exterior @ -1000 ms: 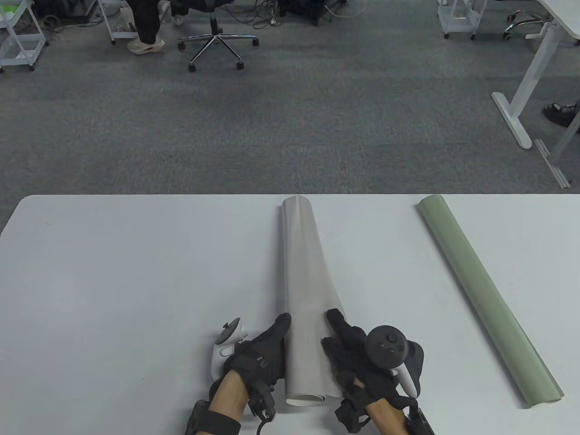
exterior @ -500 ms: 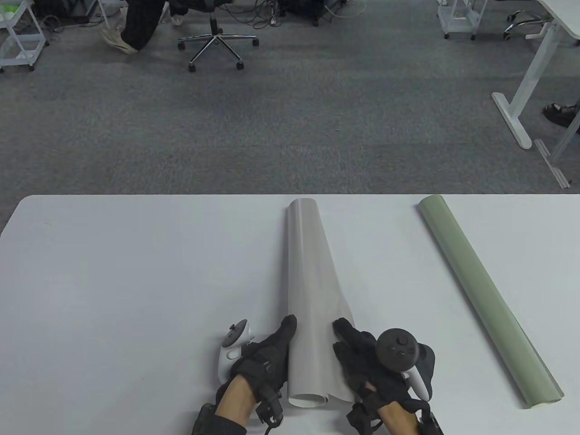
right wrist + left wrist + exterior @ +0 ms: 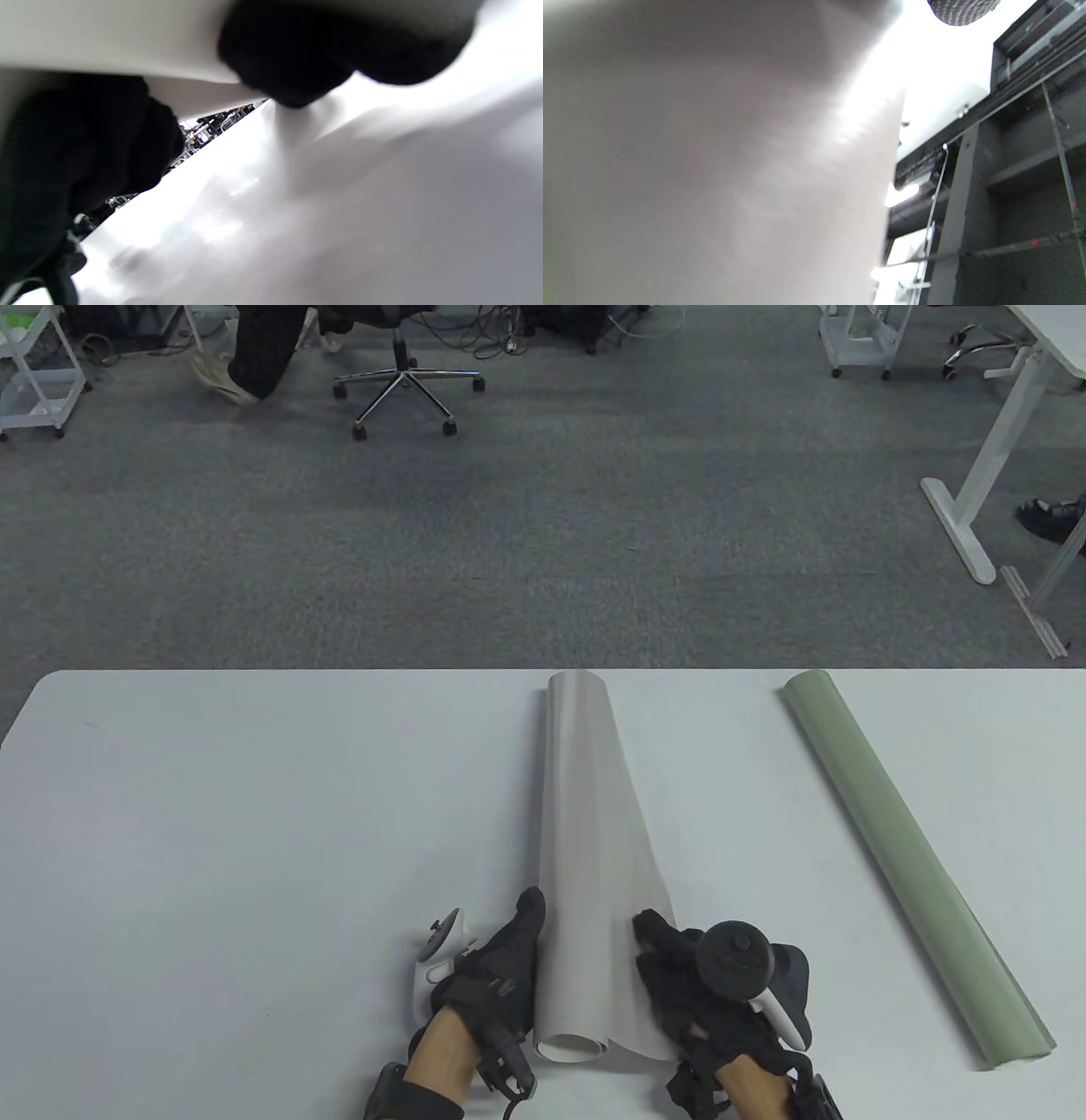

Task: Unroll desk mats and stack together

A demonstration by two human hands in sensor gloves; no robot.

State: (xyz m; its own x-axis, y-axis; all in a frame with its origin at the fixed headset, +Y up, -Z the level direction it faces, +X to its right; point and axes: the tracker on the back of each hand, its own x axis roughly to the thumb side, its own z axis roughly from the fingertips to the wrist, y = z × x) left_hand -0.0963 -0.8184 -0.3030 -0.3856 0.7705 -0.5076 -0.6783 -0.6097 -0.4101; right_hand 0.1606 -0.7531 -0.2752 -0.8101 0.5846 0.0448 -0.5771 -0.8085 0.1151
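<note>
A grey rolled desk mat (image 3: 585,848) lies lengthwise at the table's middle, its near end loosened into a flap on the right. My left hand (image 3: 501,963) rests against the roll's left side near the front end. My right hand (image 3: 679,967) pinches the loose flap's edge at the roll's right; in the right wrist view its fingertips (image 3: 292,63) hold the mat's edge (image 3: 127,38) just above the table. The grey roll fills the left wrist view (image 3: 712,169). A green rolled mat (image 3: 908,857) lies untouched to the right.
The white table (image 3: 212,857) stretches wide on the left of the grey roll. Bare table also shows between the two rolls. Beyond the far edge lie carpet, an office chair (image 3: 407,377) and a desk leg (image 3: 967,509).
My right hand has drawn the flap's edge to the right, widening the unrolled near end. The roll's far end shifted slightly right. My left hand stayed against the roll.
</note>
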